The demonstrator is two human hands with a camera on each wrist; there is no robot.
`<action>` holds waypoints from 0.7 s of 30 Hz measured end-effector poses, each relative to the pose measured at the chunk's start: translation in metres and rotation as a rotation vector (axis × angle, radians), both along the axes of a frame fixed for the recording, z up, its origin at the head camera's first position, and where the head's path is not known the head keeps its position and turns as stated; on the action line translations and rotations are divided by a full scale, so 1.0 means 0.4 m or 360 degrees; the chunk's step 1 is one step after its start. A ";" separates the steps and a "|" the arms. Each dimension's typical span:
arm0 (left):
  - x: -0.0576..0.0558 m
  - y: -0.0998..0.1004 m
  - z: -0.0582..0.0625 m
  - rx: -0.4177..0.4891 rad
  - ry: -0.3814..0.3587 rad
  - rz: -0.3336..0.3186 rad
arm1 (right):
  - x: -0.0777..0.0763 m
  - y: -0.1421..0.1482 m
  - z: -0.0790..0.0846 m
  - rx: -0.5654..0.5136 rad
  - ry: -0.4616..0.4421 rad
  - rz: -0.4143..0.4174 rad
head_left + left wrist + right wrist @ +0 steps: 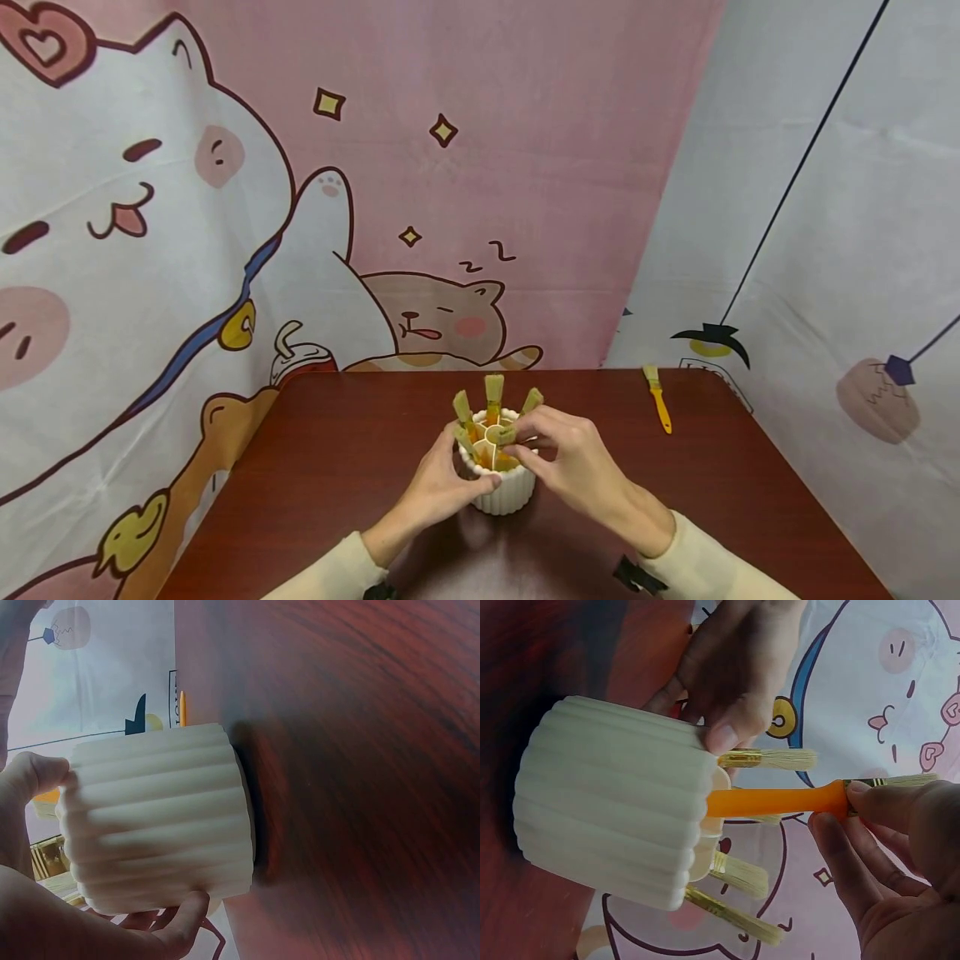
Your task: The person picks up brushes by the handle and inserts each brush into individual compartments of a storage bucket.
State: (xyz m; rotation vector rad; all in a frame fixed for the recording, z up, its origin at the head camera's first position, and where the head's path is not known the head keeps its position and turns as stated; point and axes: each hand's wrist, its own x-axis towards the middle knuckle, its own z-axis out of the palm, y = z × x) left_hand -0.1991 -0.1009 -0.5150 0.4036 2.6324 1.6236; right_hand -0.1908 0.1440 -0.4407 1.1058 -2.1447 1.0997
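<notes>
A white ribbed brush holder [504, 495], divided into compartments at the top, stands upright on the table. My left hand [441, 485] grips its left side, with the thumb at the front near the rim. Between thumb and fingers, my right hand [583, 460] pinches a paintbrush [780, 801] just below its bristles. That brush points bristles up, and the lower end of its orange handle is inside the holder, hidden by the wall. Several other paintbrushes [493, 390] stand bristles up in compartments around the rim.
Another paintbrush [657, 402] with a yellow-orange handle lies at the back right of the dark red-brown table [360, 433]. Behind the table hangs a pink and white cloth [555, 167] printed with cartoon animals; more cloth covers both sides.
</notes>
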 end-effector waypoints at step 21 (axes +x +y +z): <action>0.003 -0.001 0.003 -0.0028 -0.0003 0.0004 | -0.016 0.004 -0.053 0.0151 0.0053 -0.0005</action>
